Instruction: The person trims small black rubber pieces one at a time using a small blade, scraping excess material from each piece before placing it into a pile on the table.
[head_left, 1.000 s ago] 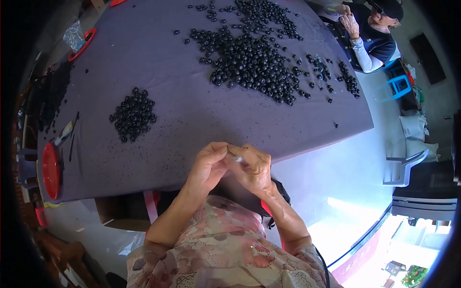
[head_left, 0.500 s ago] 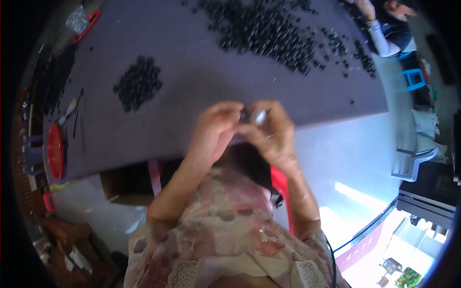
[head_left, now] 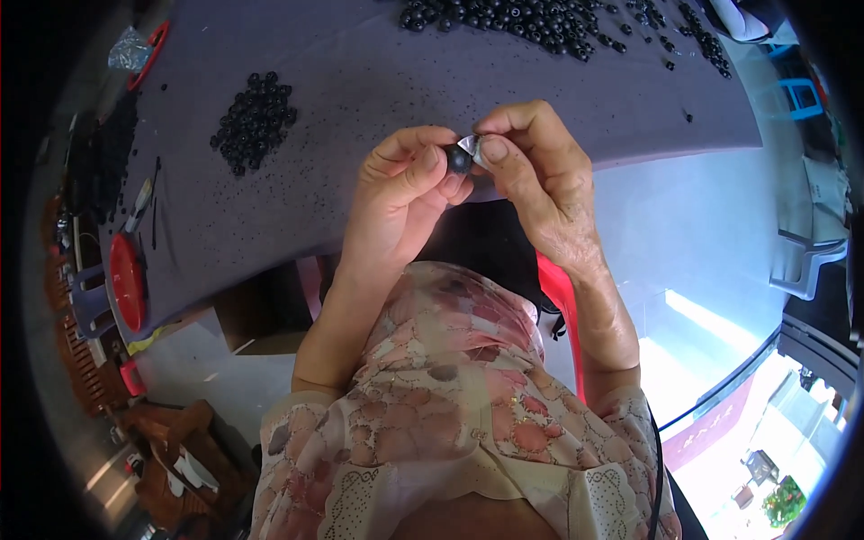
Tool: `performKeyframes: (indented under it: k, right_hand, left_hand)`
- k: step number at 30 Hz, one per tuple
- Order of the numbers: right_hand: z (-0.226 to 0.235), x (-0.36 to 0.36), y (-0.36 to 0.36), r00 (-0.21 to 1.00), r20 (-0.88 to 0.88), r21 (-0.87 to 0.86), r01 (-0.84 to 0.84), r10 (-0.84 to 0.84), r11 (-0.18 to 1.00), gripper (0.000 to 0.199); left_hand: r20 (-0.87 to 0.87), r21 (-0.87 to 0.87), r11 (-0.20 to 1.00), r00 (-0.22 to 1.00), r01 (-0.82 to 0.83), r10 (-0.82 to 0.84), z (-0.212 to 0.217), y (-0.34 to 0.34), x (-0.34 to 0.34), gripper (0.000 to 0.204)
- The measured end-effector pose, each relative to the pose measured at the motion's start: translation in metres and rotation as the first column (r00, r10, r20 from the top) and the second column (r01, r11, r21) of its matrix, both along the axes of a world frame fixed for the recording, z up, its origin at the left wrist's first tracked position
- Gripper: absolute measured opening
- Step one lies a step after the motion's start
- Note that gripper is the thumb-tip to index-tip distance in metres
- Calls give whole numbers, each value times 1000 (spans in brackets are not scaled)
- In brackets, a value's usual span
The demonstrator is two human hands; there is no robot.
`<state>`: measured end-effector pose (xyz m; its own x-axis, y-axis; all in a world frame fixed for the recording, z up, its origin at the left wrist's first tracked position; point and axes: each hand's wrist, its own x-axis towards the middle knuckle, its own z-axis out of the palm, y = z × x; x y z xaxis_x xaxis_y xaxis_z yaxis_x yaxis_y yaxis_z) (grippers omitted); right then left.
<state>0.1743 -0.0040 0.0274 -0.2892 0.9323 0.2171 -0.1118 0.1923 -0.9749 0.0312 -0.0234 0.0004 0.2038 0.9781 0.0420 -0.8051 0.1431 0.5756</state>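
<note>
A round black bead (head_left: 459, 161) is pinched between the thumb and fingers of my left hand (head_left: 396, 193). Against its upper right side lies a small pointed silver blade (head_left: 468, 144), gripped between the thumb and forefinger of my right hand (head_left: 549, 184). Most of that tool is hidden by my fingers. Both hands are raised over the near edge of the dark cloth-covered table (head_left: 342, 99). To the left of them lies a small heap of black beads (head_left: 255, 126), and a larger heap of the same beads (head_left: 513, 20) spreads along the far side.
A red dish (head_left: 127, 282) stands at the table's left edge, beside a brush (head_left: 141, 200) and thin dark sticks. Dark crumbs dot the cloth. Farther left is a clear plastic bag (head_left: 131, 50). A blue stool (head_left: 798, 97) and grey chair (head_left: 813, 263) stand right.
The view has tipped downward, so the heaps and both hands sit higher in the picture. The bead and blade now show more clearly. The other person at the upper right has mostly left the view.
</note>
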Motion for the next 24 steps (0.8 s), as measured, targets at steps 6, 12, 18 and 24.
performKeyframes:
  k: [6, 12, 18, 24]
  right_hand:
    - [-3, 2, 5, 996, 75, 51, -42, 39, 998, 7]
    - [-4, -2, 6, 999, 33, 148, -38, 33, 988, 6]
    - [-9, -4, 7, 999, -9, 152, -44, 46, 987, 5]
    - [-4, -2, 4, 996, 8, 38, -86, 86, 996, 5]
  left_hand:
    - [6, 27, 999, 999, 31, -32, -5, 3, -1, 12]
    - [22, 34, 999, 999, 41, -41, -8, 3, -4, 12]
    - [65, 31, 997, 995, 73, -75, -5, 3, -4, 13]
    - [73, 8, 998, 995, 68, -68, -7, 4, -5, 13]
